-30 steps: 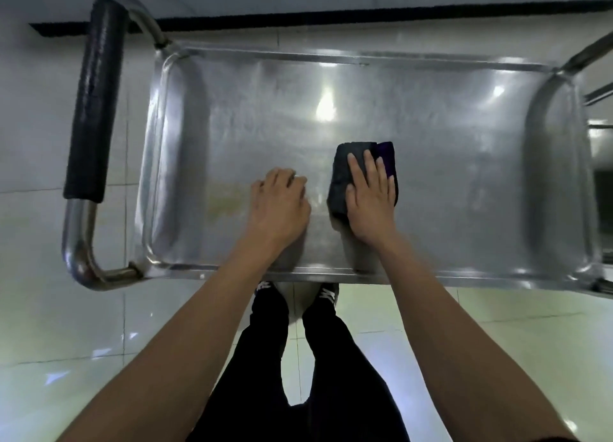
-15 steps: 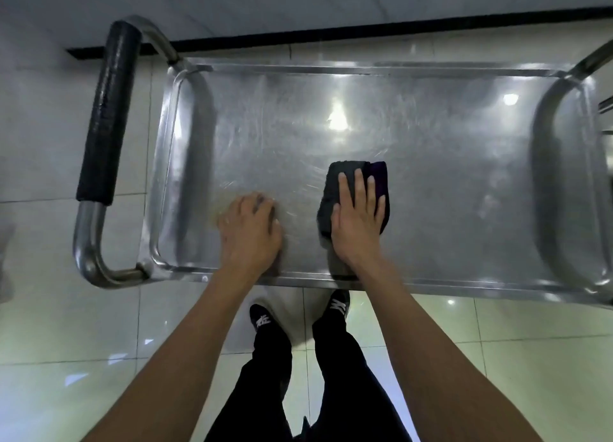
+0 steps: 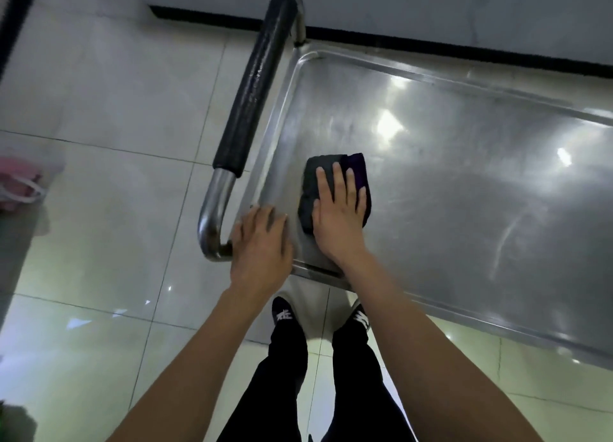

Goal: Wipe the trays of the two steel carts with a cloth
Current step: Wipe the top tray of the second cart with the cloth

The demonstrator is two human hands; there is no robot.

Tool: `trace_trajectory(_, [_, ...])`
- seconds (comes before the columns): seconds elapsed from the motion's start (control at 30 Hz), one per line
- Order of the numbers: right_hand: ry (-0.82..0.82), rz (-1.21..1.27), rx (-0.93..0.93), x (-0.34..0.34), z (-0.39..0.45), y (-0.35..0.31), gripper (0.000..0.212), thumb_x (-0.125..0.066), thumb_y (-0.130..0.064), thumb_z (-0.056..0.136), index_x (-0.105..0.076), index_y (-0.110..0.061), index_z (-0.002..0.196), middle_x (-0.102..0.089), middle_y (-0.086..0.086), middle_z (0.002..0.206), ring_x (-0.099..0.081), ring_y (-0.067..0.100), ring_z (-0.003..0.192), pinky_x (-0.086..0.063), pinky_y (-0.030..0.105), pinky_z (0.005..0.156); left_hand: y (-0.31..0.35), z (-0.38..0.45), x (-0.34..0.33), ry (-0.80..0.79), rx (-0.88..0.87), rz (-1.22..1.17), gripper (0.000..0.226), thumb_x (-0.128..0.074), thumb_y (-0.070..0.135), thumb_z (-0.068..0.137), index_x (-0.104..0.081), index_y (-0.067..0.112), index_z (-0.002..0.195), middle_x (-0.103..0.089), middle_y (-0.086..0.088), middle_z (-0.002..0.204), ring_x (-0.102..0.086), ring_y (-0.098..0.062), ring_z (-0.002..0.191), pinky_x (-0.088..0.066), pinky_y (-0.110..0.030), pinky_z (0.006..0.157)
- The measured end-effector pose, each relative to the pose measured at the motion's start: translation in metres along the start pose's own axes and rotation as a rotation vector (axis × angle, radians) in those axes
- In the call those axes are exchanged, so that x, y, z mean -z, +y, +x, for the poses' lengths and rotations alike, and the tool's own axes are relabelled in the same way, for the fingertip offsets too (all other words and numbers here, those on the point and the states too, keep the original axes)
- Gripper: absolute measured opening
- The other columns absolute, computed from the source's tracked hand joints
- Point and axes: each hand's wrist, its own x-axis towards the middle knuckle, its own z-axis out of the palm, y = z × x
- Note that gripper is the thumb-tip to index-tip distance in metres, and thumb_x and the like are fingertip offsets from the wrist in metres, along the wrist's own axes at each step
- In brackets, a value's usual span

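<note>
Tray (image 3: 464,193): bare silver steel, faint wipe streaks, white light glints. Cloth (image 3: 310,189): dark grey-black, with a purple patch at its far right corner. Cart handle (image 3: 255,86): black grip with a fine speckled texture, plain polished steel tube below it. Floor (image 3: 116,110): pale grey-white glossy tiles with thin dark grout lines, greenish tint nearer the camera. Skirting strip (image 3: 431,48) behind the cart: black. Trousers (image 3: 285,375): black. Shoes (image 3: 283,312): black with white markings. Bag (image 3: 20,186) at far left: pink, with white handles.
</note>
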Motion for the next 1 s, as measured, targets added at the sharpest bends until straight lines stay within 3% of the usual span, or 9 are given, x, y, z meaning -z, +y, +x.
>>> trace_trajectory(0.27, [-0.088, 0.068, 0.156, -0.005, 0.046, -0.056, 0.056, -0.03, -0.029, 0.106, -0.012, -0.033, 0.159, -0.001, -0.004, 0.168, 0.009, 0.02, 0.153, 0.008, 0.047, 0.122, -0.022, -0.02, -0.018, 0.014, -0.046, 0.046, 0.036, -0.044, 0.028, 0.098, -0.055, 0.015, 0.13, -0.048, -0.007, 0.138, -0.034, -0.026, 0.14, -0.027, -0.041, 0.116])
trace_trajectory(0.37, [-0.103, 0.098, 0.197, -0.002, 0.048, -0.054, 0.055, -0.031, -0.03, 0.106, -0.014, -0.033, 0.159, -0.003, -0.003, 0.168, 0.007, 0.02, 0.153, 0.008, 0.045, 0.121, -0.024, -0.02, -0.022, 0.019, -0.078, 0.081, 0.033, -0.038, 0.026, 0.098, -0.058, 0.017, 0.122, -0.052, -0.006, 0.13, -0.042, -0.026, 0.13, -0.024, -0.042, 0.115])
trace_trajectory(0.53, [-0.076, 0.121, 0.175, 0.002, 0.034, -0.039, 0.055, -0.033, -0.027, 0.106, -0.018, -0.033, 0.158, -0.007, -0.003, 0.167, 0.004, 0.019, 0.154, 0.005, 0.045, 0.122, -0.017, -0.015, -0.02, 0.051, -0.099, 0.093, 0.024, -0.05, 0.025, 0.091, -0.061, 0.017, 0.111, -0.055, -0.007, 0.122, -0.047, -0.029, 0.121, -0.032, -0.047, 0.107])
trace_trajectory(0.83, [-0.021, 0.098, 0.05, 0.021, -0.028, 0.053, 0.054, -0.029, -0.031, 0.106, -0.015, -0.035, 0.158, -0.003, -0.005, 0.168, 0.005, 0.016, 0.154, 0.004, 0.044, 0.123, 0.037, 0.004, -0.01, 0.099, -0.052, 0.03, 0.02, -0.053, 0.02, 0.091, -0.062, 0.015, 0.108, -0.057, -0.006, 0.115, -0.05, -0.029, 0.113, -0.037, -0.047, 0.102])
trace_trajectory(1.0, [0.01, 0.1, -0.059, 0.041, -0.077, 0.136, 0.054, -0.025, -0.034, 0.106, -0.011, -0.036, 0.158, 0.0, -0.006, 0.168, 0.008, 0.015, 0.153, 0.002, 0.046, 0.124, 0.099, 0.037, -0.01, 0.069, -0.183, 0.004, 0.031, -0.048, 0.023, 0.096, -0.062, 0.015, 0.123, -0.053, -0.007, 0.134, -0.046, -0.029, 0.125, -0.041, -0.05, 0.102])
